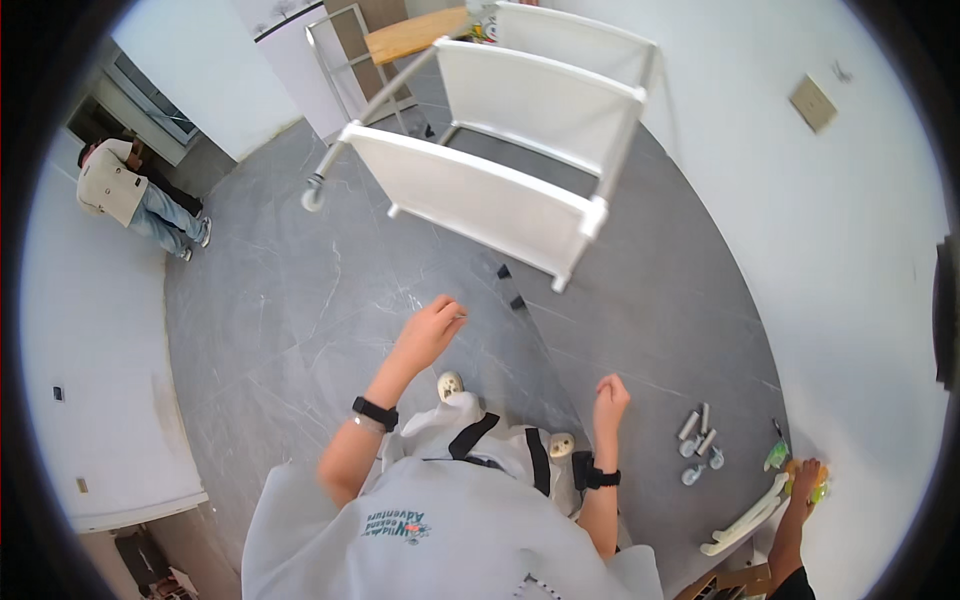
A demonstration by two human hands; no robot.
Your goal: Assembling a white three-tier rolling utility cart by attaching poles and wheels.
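Observation:
My left hand point(434, 328) is raised over the grey floor with its fingers curled together. A tiny pale glint shows at its fingertips, too small to name. Lower and to the right, my right hand point(609, 396) is closed, and whatever it may hold is hidden. Ahead of both hands, apart from them, a frame of metal tubes carries several white panels point(470, 195). It leans at an angle, with a caster wheel point(313, 196) on its left tube end. Two small black pieces point(510, 287) lie on the floor between my left hand and the frame.
At right lie loose casters point(692, 474) and short tubes point(688, 425). Another person's hand point(803, 482) touches a yellow-green item near white curved bars point(745, 525) by the wall. A person point(118, 185) stands bent over at far left. A wooden-topped table point(412, 35) is behind the frame.

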